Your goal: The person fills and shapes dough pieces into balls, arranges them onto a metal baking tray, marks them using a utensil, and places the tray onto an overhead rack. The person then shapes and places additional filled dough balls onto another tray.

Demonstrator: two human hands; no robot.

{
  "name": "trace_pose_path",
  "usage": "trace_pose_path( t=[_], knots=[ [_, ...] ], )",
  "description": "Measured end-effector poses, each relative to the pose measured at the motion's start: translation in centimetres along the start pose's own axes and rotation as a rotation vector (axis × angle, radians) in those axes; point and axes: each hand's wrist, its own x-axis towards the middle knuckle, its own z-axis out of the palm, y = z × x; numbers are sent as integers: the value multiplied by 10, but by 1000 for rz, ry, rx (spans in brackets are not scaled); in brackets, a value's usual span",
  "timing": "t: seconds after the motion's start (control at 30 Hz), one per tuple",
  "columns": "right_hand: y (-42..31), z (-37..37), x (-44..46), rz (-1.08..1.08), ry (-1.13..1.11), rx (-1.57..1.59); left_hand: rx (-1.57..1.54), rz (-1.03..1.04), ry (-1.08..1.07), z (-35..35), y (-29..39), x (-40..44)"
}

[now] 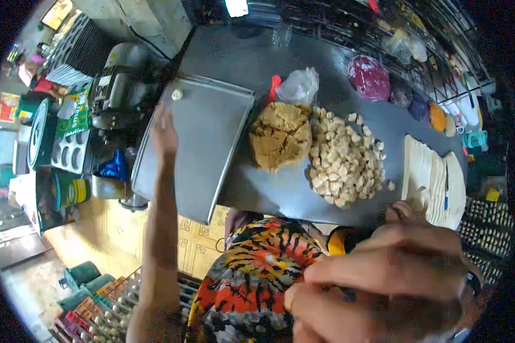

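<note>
My left hand [165, 134] reaches over a metal baking tray [203, 134], slightly blurred, with its fingers stretched out and nothing in them. Just beyond the fingertips, a small pale dough ball [177, 94] rests on the tray's far left part. My right hand [389, 274] is raised very close to the camera, large and smeared. Its fingers are curled, and whatever they may hold is hidden. Past it on the table lie a heap of pale dough pieces [346, 160] and a big crumbly brown mass [280, 137].
A clear plastic bag [297, 86], a purple-red lump [369, 77] and an orange lump [437, 117] sit farther back. Folded cloth [423, 177] lies at the right. A mixer-like machine [123, 86] and a muffin pan [71, 151] stand to the left.
</note>
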Motion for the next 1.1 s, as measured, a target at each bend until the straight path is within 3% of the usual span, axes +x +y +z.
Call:
trace_pose_path(
  t=[0.03,0.07,0.1,0.13,0.17,0.2,0.27,0.3,0.37,0.5,0.6,0.67,0.73,0.77,0.87,0.9,0.93,0.97,1.03,1.1],
  knots=[
    [14,-2,-12,32,-24,-20,-199,-93,-3,-13,14,-33],
    [30,-2,-24,64,-47,-39,-521,6,111,-7,6,-74],
    [47,-2,-34,94,-66,-60,-192,-68,111,-32,36,-113],
    [66,-1,-41,118,-74,-89,76,-9,167,-47,33,-147],
    [83,0,-52,161,-68,-129,78,-268,217,-59,32,-179],
    [103,-5,-69,223,-52,-185,119,-375,302,-69,32,-205],
    [144,-13,-90,310,-21,-297,-197,-554,419,-87,9,-243],
    [168,-14,-94,338,-13,-347,-311,-764,457,-88,14,-249],
    [225,-6,-108,425,-20,-423,-501,-987,265,-83,-19,-264],
    [319,21,-148,706,-15,-552,-253,-829,257,-60,-66,-254],
    [382,68,-302,976,-40,-599,-112,-694,144,-17,-100,-279],
    [277,106,-307,758,1,-549,66,-527,149,-13,-153,-295],
    [189,125,-250,474,41,-500,174,-457,192,-42,-102,-276],
    [148,133,-214,327,72,-469,-159,-839,180,-65,-29,-234],
    [13,151,-126,-37,176,-340,-156,-783,190,-59,-52,-239],
    [-32,146,-101,-135,213,-321,-172,-660,189,-67,-24,-234],
    [-39,90,-24,-234,247,-313,224,-818,134,-43,-97,-255],
    [1,95,-31,11,254,-2,118,-727,210,-52,-80,-246],
    [111,121,-54,360,349,-39,-186,-458,320,-91,0,-215],
    [233,170,-95,556,409,-97,-224,-391,220,-97,32,-207]
  ],
)
